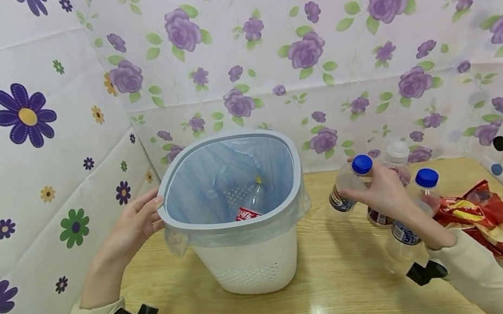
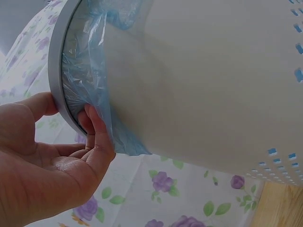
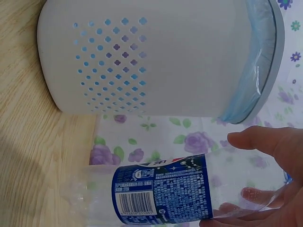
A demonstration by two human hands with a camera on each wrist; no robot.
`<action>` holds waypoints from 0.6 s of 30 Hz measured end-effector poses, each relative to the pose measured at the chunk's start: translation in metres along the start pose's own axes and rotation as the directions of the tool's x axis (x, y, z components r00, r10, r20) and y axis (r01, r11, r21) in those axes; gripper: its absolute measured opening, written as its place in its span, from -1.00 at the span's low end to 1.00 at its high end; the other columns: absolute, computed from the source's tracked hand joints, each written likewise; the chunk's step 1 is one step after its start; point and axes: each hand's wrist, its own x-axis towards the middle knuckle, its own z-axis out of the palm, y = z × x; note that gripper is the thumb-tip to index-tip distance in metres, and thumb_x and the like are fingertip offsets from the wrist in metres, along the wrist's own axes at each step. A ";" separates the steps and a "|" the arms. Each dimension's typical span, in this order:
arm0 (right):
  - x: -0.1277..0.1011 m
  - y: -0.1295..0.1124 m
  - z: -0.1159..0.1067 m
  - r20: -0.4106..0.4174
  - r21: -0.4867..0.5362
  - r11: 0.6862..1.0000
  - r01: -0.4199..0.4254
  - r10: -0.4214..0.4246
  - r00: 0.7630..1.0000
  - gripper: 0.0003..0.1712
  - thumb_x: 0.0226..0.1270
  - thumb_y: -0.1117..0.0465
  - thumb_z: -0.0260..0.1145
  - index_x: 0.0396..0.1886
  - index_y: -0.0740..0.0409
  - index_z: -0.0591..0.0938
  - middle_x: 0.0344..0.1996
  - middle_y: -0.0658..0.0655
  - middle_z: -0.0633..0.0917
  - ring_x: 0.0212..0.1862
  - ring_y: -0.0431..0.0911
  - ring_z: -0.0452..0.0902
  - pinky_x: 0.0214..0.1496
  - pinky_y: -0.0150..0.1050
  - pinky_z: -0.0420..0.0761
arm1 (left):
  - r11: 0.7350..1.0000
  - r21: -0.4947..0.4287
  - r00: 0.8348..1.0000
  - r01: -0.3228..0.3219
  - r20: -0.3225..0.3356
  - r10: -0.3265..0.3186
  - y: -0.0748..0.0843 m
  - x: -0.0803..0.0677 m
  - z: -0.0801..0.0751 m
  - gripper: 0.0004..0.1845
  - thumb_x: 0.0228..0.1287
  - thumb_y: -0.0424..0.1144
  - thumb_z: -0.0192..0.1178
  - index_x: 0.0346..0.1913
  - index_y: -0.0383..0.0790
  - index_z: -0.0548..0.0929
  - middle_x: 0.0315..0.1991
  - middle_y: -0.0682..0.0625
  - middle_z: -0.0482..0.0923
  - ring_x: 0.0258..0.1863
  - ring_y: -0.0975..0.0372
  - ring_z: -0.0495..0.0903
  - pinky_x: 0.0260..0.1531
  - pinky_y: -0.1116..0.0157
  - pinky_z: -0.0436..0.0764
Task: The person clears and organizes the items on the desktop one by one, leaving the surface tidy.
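A white trash bin (image 1: 253, 258) with a pale blue-grey rim and a blue liner bag (image 2: 102, 80) stands on the wooden table. My left hand (image 1: 136, 224) grips its rim at the left, thumb on the rim and fingers curled under it against the liner. To the right of the bin, my right hand (image 1: 382, 191) holds a clear plastic bottle (image 3: 161, 191) with a dark blue label and a blue cap (image 1: 362, 164). Its base points down toward the table. Inside the bin lies a clear bottle with a red label (image 1: 246, 213).
Behind and under my right arm stand a bottle with a white cap (image 1: 397, 151) and another with a blue cap (image 1: 426, 178). A crumpled red snack wrapper (image 1: 480, 217) lies at the far right. Flowered cloth (image 1: 255, 57) closes off the back and left.
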 end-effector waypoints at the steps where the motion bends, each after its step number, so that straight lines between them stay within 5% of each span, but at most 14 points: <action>1: 0.000 0.000 0.000 -0.005 0.012 1.000 0.005 -0.004 1.000 -0.13 0.13 0.00 0.47 0.37 0.21 0.35 0.16 0.44 0.54 0.08 0.33 0.55 -0.02 0.21 0.60 | 1.000 0.000 1.000 0.000 0.001 0.000 0.000 0.000 0.000 -0.40 0.55 -0.29 -0.20 0.44 -0.61 -0.06 0.09 0.12 0.59 -0.05 0.35 0.65 -0.07 0.42 0.63; 18: -0.001 -0.001 0.006 -0.084 0.144 0.986 0.079 -0.067 0.994 -0.19 0.16 0.07 0.47 0.35 0.17 0.35 0.22 0.38 0.49 0.18 0.30 0.49 0.06 0.18 0.59 | 1.000 0.007 1.000 -0.001 -0.004 0.001 -0.001 0.000 0.000 -0.40 0.55 -0.28 -0.19 0.45 -0.59 -0.05 0.10 0.11 0.57 -0.05 0.34 0.64 -0.08 0.42 0.63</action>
